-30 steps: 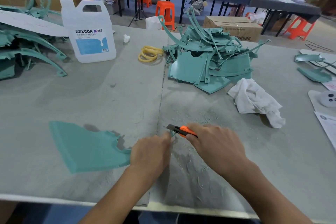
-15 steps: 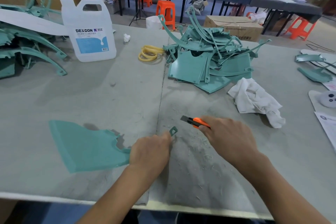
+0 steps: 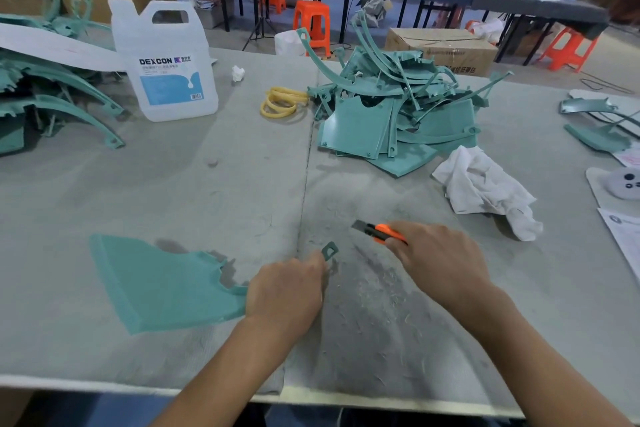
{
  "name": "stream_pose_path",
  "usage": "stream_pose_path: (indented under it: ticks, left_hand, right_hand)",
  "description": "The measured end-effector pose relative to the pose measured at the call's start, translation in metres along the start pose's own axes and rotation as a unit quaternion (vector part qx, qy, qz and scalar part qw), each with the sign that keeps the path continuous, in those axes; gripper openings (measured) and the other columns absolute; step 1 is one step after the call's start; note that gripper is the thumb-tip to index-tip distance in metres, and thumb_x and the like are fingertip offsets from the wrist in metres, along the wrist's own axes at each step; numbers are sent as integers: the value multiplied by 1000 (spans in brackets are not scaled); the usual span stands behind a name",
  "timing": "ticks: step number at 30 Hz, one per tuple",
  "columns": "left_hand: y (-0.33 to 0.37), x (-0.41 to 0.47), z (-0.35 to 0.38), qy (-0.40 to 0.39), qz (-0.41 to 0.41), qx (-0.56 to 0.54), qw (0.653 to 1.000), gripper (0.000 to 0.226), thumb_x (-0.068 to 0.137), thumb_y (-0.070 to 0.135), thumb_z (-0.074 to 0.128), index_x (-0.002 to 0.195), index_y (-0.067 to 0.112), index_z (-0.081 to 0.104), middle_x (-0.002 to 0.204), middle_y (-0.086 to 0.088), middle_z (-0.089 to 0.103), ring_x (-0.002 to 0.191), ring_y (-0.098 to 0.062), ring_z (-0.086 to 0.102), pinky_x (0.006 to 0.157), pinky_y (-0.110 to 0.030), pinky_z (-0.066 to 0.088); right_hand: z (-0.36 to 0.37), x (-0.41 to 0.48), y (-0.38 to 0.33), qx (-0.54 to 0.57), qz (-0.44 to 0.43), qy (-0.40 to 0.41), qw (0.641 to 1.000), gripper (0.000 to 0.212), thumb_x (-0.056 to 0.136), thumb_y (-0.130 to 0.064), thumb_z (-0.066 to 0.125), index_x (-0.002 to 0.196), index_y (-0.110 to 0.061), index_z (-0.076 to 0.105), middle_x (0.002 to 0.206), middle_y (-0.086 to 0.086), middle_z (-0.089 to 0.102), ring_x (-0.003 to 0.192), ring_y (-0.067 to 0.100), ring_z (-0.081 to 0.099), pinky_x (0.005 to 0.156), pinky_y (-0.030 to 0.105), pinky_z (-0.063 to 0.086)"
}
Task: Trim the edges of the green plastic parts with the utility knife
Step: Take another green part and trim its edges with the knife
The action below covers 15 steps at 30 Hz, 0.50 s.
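A flat green plastic part lies on the grey table near the front edge, its broad panel to the left. My left hand is closed over its right end, and a small green eyelet tab sticks out past my fingers. My right hand grips an orange utility knife with the blade out, pointing up and left. The blade is held a short way above and right of the tab, not touching it.
A pile of green parts sits at the table's centre back, another heap at far left. A white DEXCON jug, yellow bands and a white rag lie around. Plastic shavings cover the table between my hands.
My right hand has drawn the knife away from the tab, up and to the right. The tab, hidden before, now shows. My left hand stays on the part.
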<state>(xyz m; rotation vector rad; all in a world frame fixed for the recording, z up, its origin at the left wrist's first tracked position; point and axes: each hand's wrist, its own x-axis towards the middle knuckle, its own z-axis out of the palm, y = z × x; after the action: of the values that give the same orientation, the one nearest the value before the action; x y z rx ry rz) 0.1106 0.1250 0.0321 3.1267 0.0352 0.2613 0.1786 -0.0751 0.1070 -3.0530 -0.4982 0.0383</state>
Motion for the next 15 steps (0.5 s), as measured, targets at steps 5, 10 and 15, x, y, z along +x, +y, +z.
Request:
stream_pose_path:
  ticks: [5,10,15]
  left_hand:
    - [0,-1,2,-1,-7,4,1000,26,107,35,27,115,28,51,93,-4,73,82,-28,72,59,-33,34]
    - [1,0,3,-19,-16,-9,1000,21,106,30,30,115,27,49,92,-6,73,80,-30,72,59,-34,34]
    - [1,0,1,-23,-21,1,1000,19,106,26,33,113,26,51,88,-3,73,76,-27,71,57,-32,34]
  right_hand:
    - [22,-14,-11,168,-2,-19,986,32,104,-53,43,129,-42,59,91,-9,69,83,19,64,74,36,51]
    - [33,-19,-20,202,7,-39,979,34,104,-53,41,128,-38,61,95,-5,71,89,23,65,79,38,51]
    - [30,-20,-23,222,5,-44,974,31,105,-52,40,113,-36,66,79,-7,67,72,12,61,62,31,44]
